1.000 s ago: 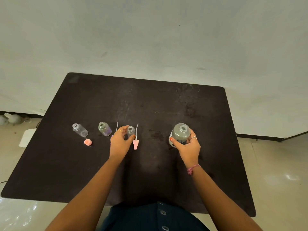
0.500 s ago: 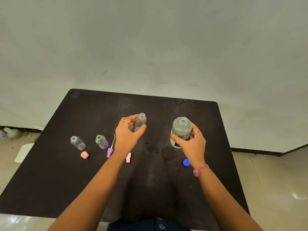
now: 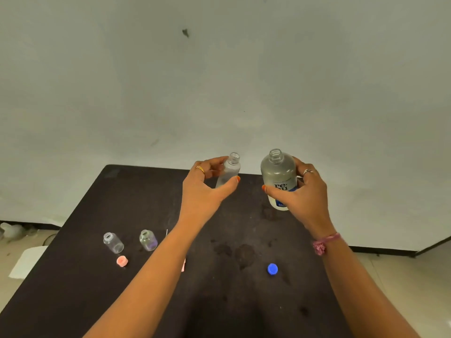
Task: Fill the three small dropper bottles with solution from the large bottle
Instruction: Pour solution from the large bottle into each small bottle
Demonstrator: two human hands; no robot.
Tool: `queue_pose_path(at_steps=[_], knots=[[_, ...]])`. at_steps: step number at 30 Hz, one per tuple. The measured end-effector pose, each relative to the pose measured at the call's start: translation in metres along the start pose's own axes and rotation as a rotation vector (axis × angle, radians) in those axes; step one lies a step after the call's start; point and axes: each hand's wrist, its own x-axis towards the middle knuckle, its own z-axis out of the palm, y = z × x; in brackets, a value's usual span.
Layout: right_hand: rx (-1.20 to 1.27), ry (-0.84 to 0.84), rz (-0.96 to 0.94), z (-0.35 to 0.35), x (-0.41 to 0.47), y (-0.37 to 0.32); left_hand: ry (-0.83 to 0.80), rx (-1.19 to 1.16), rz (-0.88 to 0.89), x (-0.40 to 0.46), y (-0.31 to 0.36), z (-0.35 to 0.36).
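Note:
My left hand (image 3: 207, 186) holds a small clear dropper bottle (image 3: 229, 170) upright in the air, its mouth open. My right hand (image 3: 302, 193) grips the large uncapped bottle (image 3: 279, 176), also lifted above the dark table (image 3: 244, 301), just right of the small one. Two more small open bottles stand at the left: a clear bottle (image 3: 113, 242) and a bottle with a purple tint (image 3: 148, 240).
A pink cap (image 3: 122, 261) lies by the left bottles. A pink dropper piece (image 3: 183, 265) peeks out beside my left forearm. The blue cap (image 3: 272, 268) lies near the table's middle right. Dark stains mark the tabletop centre. A white wall rises behind.
Both hands have risen from the table, carrying the small bottle and the large bottle higher and closer together. The camera has tilted up.

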Motion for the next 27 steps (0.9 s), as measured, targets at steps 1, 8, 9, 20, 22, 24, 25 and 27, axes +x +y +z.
queue_pose_path(at_steps=[1,8,9,20,22,24,25,27], knots=[[-0.009,-0.001,-0.013,-0.004,0.004,-0.006,-0.002,-0.003,0.009,0.001,0.006,0.001],[-0.150,-0.006,-0.120,-0.024,0.026,-0.043,-0.005,0.001,0.077,0.010,0.038,0.005],[-0.177,-0.006,-0.130,-0.026,0.028,-0.047,-0.005,0.001,0.085,0.011,0.042,0.006],[-0.318,0.070,-0.306,-0.040,0.050,-0.077,-0.010,-0.030,0.082,0.016,0.075,0.013],[-0.327,0.079,-0.327,-0.042,0.053,-0.081,0.001,-0.046,0.088,0.017,0.080,0.013],[-0.335,0.087,-0.343,-0.043,0.055,-0.084,0.010,-0.056,0.093,0.017,0.083,0.012],[-0.340,0.090,-0.348,-0.043,0.055,-0.085,0.014,-0.058,0.094,0.018,0.085,0.011],[-0.356,0.095,-0.363,-0.044,0.057,-0.088,0.017,-0.057,0.096,0.019,0.087,0.009]])
